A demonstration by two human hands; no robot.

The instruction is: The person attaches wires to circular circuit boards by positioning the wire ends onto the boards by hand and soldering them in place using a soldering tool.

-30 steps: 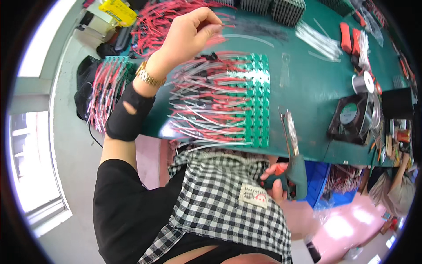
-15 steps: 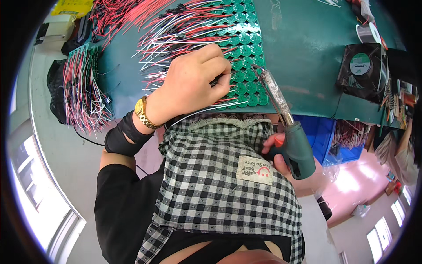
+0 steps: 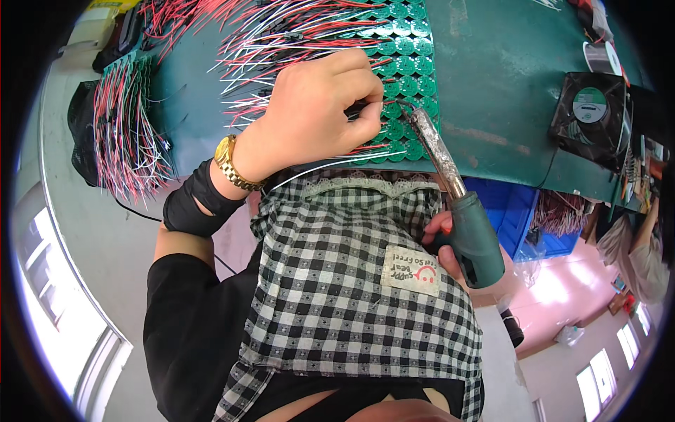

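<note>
Head view: soldering iron [image 3: 470,224] near lettered patch [image 3: 410,270]

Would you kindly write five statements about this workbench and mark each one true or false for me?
1. The right hand holds a soldering iron. True.
2. The left hand wears a glove. False: it is bare, with a gold watch at the wrist.
3. Red and white wires extend leftward from the green circuit boards. True.
4. The soldering iron's tip points toward the apron. False: it points away, toward the circuit boards.
5. A black fan stands right of the boards. True.
</note>
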